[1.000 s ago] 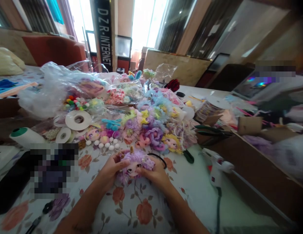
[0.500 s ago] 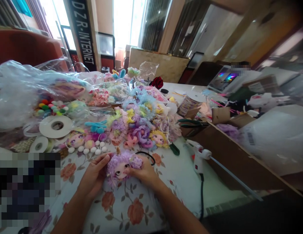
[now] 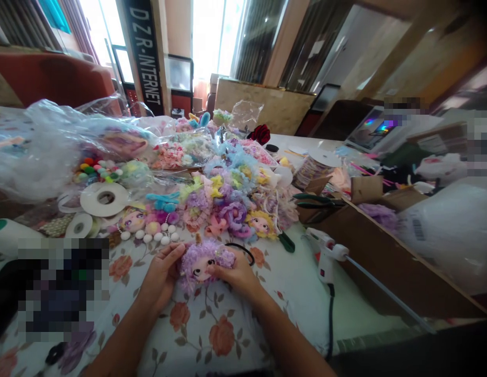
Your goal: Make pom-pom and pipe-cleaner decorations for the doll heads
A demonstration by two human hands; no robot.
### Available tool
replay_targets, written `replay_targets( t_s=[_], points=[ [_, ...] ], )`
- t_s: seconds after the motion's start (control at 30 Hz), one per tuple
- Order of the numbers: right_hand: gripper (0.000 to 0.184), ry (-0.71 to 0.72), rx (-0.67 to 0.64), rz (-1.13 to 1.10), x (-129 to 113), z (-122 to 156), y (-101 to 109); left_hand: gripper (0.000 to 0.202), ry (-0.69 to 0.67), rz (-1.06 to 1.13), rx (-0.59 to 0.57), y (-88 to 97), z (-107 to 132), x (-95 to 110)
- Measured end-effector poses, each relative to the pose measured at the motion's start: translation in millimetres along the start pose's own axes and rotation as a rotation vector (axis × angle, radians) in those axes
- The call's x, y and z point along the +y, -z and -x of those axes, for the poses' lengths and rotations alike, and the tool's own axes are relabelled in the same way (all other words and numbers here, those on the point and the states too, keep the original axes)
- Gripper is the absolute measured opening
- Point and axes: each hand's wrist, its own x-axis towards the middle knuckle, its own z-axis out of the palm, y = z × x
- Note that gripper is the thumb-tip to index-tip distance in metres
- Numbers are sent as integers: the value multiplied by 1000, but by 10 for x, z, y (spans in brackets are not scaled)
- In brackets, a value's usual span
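Between both hands is a doll head [image 3: 200, 273] with curly lilac hair, a painted face and a small tan tip on top. My left hand [image 3: 163, 272] is closed around its left edge. On the other side, my right hand [image 3: 239, 275] grips it with the thumb across the face. A black elastic loop [image 3: 249, 253] sticks out behind the right hand. Just beyond lie a yellow-haired doll head [image 3: 261, 225], a string of white balls [image 3: 153, 236] and a purple ruffled piece [image 3: 232, 215].
A white glue gun [image 3: 324, 256] with a long glue stick stands at the right beside a cardboard box [image 3: 388, 262]. Green-handled pliers [image 3: 317, 200] rest at the box edge. Ribbon rolls [image 3: 104, 199], pompoms [image 3: 94, 170] and plastic bags [image 3: 55, 136] crowd the left and back of the flowered tablecloth [image 3: 180, 335].
The whole view has shifted, so everything sits slightly farther right in the picture. Both hands keep the same hold on the doll head.
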Motion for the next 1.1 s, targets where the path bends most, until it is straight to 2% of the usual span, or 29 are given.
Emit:
replay_targets(
  t_s=[0.1,0.2,0.3,0.37,0.47,0.57,0.63,0.7,0.77,0.87,1.1],
  points=[
    [36,-6,41,-99,28,-15,51,41,-36,-24,-42,8,2,16],
    [39,15,134,-446,5,-32,220,41,-184,-171,-55,31,36,79],
    [33,98,273,-774,-60,-37,534,36,-377,-575,-72,-9,145,197],
    [27,143,319,-894,-102,-42,783,32,-470,-942,-154,-116,226,280],
    [24,211,354,-1040,-144,-90,1116,28,-678,-1364,-417,-423,205,324],
    [20,201,382,-1171,-166,-214,1322,27,-1015,-1553,-632,-857,-94,194],
    [17,159,417,-1177,-169,-317,1384,23,-1214,-1657,-712,-1149,-392,24],
    [14,118,451,-1126,-159,-403,1403,24,-1331,-1762,-759,-1385,-688,-157],
    [11,87,489,-1076,-134,-449,1401,28,-1368,-1833,-701,-1522,-929,-290],
    [10,65,527,-1050,-76,-446,1392,29,-1390,-1923,-634,-1514,-1164,-334],
    [10,28,466,-1041,-14,-389,1317,24,-1483,-2001,-438,-1076,-1417,-31]
  ],
)
